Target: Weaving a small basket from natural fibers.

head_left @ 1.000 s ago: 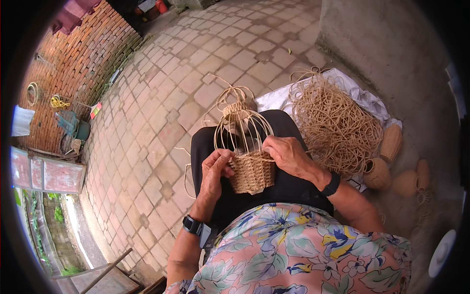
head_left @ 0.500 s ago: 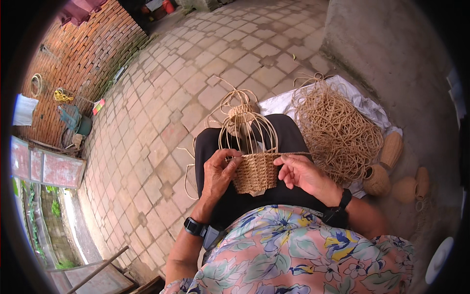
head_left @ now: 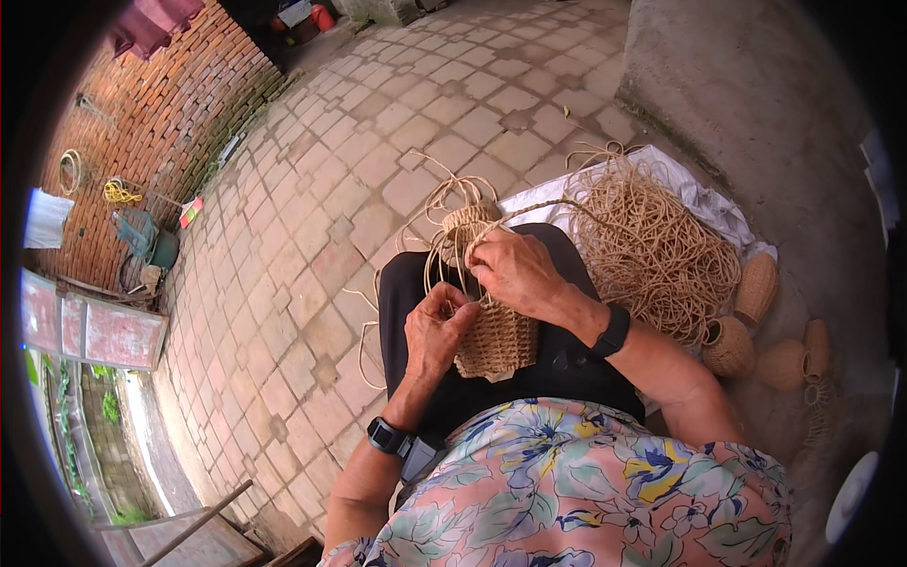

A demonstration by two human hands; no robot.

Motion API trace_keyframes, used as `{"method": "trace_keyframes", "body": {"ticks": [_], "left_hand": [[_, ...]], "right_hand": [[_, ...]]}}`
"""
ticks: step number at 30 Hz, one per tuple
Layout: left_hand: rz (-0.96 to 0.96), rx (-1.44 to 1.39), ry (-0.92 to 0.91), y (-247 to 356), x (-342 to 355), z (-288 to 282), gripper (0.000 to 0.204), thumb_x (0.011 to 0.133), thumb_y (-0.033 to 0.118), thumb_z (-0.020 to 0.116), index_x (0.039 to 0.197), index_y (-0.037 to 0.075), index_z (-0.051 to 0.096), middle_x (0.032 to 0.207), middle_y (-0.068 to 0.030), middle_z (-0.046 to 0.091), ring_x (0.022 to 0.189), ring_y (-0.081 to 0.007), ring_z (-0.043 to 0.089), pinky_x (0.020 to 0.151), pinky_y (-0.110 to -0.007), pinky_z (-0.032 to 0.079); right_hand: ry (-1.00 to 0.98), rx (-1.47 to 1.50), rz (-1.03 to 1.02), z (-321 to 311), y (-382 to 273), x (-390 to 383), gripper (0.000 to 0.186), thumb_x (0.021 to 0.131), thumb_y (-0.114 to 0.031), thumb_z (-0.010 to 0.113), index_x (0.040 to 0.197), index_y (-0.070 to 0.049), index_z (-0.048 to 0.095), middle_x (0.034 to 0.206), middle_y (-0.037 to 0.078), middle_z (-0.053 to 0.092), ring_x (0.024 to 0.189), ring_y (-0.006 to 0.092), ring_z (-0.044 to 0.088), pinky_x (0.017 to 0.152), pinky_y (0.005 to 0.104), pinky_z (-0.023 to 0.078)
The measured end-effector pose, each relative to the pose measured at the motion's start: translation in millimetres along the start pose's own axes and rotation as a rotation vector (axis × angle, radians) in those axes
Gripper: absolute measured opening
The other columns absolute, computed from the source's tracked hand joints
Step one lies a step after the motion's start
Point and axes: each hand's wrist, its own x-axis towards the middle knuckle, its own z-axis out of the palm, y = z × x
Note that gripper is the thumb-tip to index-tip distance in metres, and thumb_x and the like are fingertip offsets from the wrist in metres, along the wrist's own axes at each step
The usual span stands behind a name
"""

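A half-woven straw basket [head_left: 501, 342] rests on my lap, its lower wall tightly woven. Bare stakes rise from the rim towards a narrower woven part [head_left: 468, 223] at the far end, where loose strands stick out. At the near left of the rim, my left hand [head_left: 435, 333] pinches the basket wall, thumb and fingers closed. My right hand [head_left: 520, 276] is over the stakes, its fingers curled round a twisted straw cord [head_left: 543, 204]. That cord arches away to the right towards the pile. My right hand hides part of the rim and stakes.
To my right a big tangle of straw cord [head_left: 661, 250] lies on a white sheet [head_left: 666, 168]. Small woven vessels [head_left: 727, 348] stand beside it on the ground. Paving tiles [head_left: 283, 274] spread ahead and left, up to a brick wall [head_left: 175, 99]. A grey wall [head_left: 756, 104] rises at right.
My right hand has moved left and away from me, from the rim's right side to above the stakes, lifting the cord into an arch. My left hand stays at the rim.
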Motion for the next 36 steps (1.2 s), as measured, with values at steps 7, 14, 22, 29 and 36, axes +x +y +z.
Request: {"method": "trace_keyframes", "body": {"ticks": [7,14,22,29,36], "left_hand": [[0.444,0.352,0.236,37,-14,-8,0.016,0.077,0.008,0.069,0.092,0.007,0.064,0.081,-0.0061,0.058,0.057,-0.0178,0.055,0.055,-0.027,0.045],[0.471,0.196,-0.037,40,-5,6,0.024,0.088,0.003,0.054,0.111,0.005,0.059,0.084,-0.013,0.068,0.066,-0.0125,0.065,0.058,-0.028,0.05],[0.184,-0.026,-0.125,42,-1,12,0.019,0.085,0.004,0.055,0.103,0.007,0.061,0.073,-0.0086,0.065,0.061,-0.0146,0.062,0.056,-0.029,0.049],[0.048,-0.423,-0.117,8,8,3,0.015,0.087,0.005,0.058,0.102,0.009,0.056,0.081,0.0001,0.062,0.068,-0.0037,0.054,0.052,-0.018,0.037],[0.018,-0.456,-0.095,2,6,3,0.012,0.087,0.006,0.059,0.098,0.01,0.057,0.081,0.0023,0.063,0.064,-0.0023,0.051,0.051,-0.017,0.035]], "right_hand": [[0.085,0.237,0.168,8,-1,-16,0.023,0.079,-0.004,0.061,0.1,-0.005,0.053,0.069,0.01,0.059,0.064,0.0273,0.062,0.06,0.04,0.048],[0.146,0.274,0.474,-19,49,-47,0.014,0.081,-0.013,0.065,0.079,0.0,0.06,0.065,0.01,0.061,0.059,0.0228,0.061,0.058,0.0346,0.048],[0.131,0.755,0.266,-12,54,-16,0.007,0.085,-0.006,0.065,0.082,-0.001,0.061,0.076,-0.001,0.056,0.064,0.0078,0.051,0.058,0.0257,0.043],[0.129,0.474,0.153,9,48,-5,0.012,0.075,-0.013,0.071,0.08,-0.007,0.062,0.078,0.007,0.051,0.075,0.0236,0.056,0.066,0.0353,0.046],[0.34,-0.014,-0.016,16,32,-7,0.01,0.075,-0.006,0.067,0.081,-0.005,0.06,0.077,0.01,0.056,0.069,0.0273,0.06,0.061,0.0387,0.048]]}}
